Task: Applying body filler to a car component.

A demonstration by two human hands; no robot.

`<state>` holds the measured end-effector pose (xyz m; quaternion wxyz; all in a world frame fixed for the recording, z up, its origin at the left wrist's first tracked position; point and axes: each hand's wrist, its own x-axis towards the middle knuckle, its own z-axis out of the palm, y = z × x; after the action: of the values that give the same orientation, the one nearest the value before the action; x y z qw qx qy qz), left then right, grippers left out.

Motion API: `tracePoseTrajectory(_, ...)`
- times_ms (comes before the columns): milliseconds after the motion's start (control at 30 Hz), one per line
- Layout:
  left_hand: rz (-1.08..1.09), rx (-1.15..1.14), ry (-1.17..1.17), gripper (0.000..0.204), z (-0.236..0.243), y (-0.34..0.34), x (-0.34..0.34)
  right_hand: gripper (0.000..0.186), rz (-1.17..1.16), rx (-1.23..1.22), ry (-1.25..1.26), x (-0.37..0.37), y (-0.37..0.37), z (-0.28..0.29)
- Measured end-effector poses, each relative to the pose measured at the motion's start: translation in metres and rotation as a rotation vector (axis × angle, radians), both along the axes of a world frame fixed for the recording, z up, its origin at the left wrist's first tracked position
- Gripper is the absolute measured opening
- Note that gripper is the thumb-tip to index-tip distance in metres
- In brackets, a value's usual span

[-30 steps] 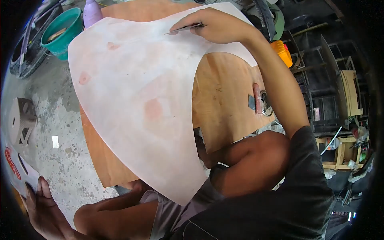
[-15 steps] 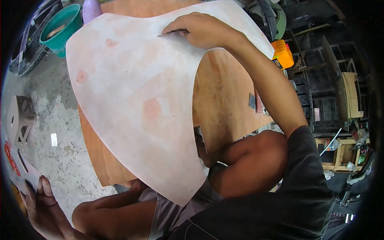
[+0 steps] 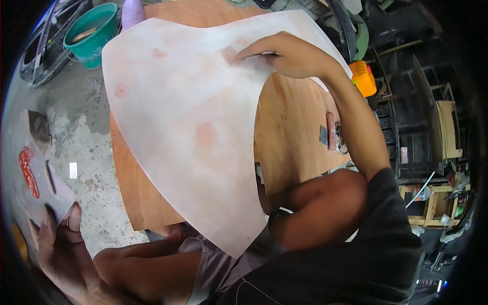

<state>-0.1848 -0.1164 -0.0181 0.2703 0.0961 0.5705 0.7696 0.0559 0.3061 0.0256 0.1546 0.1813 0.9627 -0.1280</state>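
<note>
A large curved white panel [image 3: 173, 127], blotched with pale pink patches, lies across a brown wooden board [image 3: 290, 127] before me. My right hand [image 3: 292, 56] is over the panel's far part, fingers closed on a thin, flat spreader [image 3: 258, 54] that is mostly hidden by the hand. Under its fingertips is a small reddish-brown patch [image 3: 230, 55]. At the lower left, my left hand [image 3: 63, 249] grips the edge of a grey-white mixing palette [image 3: 61, 193] between thumb and fingers. A thick streak of red putty [image 3: 29, 173] lies on that palette, beside a dark slot.
A teal bucket [image 3: 91, 38] and a lilac bottle [image 3: 133, 15] stand beyond the panel at the far left. On the board's right side lie a dark flat piece [image 3: 324, 135] and a reddish tube [image 3: 331, 131]. An orange container [image 3: 364, 79] stands at the far right.
My right hand has shifted right and slightly nearer across the panel, and a reddish patch now shows at its fingertips. My left hand has raised the palette further into view.
</note>
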Motion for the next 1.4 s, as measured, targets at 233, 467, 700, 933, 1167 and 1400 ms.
tracePoseTrajectory(233,-0.094,0.056,-0.083,0.058,0.007,0.022,0.027,0.042,-0.06,-0.223,0.432,0.02,-0.019,0.028)
tracePoseTrajectory(467,-0.1,0.219,-0.298,0.049,-0.001,0.046,0.038,0.039,-0.179,-0.414,0.639,0.013,-0.058,0.028)
tracePoseTrajectory(700,-0.295,0.4,-0.538,0.036,-0.007,0.088,0.065,0.041,0.265,-0.364,0.845,-0.003,-0.117,0.016)
tracePoseTrajectory(933,-0.349,0.435,-0.532,0.037,0.009,0.107,0.084,0.055,0.604,-0.124,1.052,-0.016,-0.149,-0.011)
tracePoseTrajectory(1167,-0.352,0.305,-0.466,0.039,0.001,0.111,0.079,0.061,0.482,0.116,0.977,-0.019,-0.117,-0.034)
tracePoseTrajectory(1400,-0.217,0.163,-0.235,0.033,0.01,0.108,0.083,0.053,0.349,0.329,0.7,-0.002,-0.12,0.013)
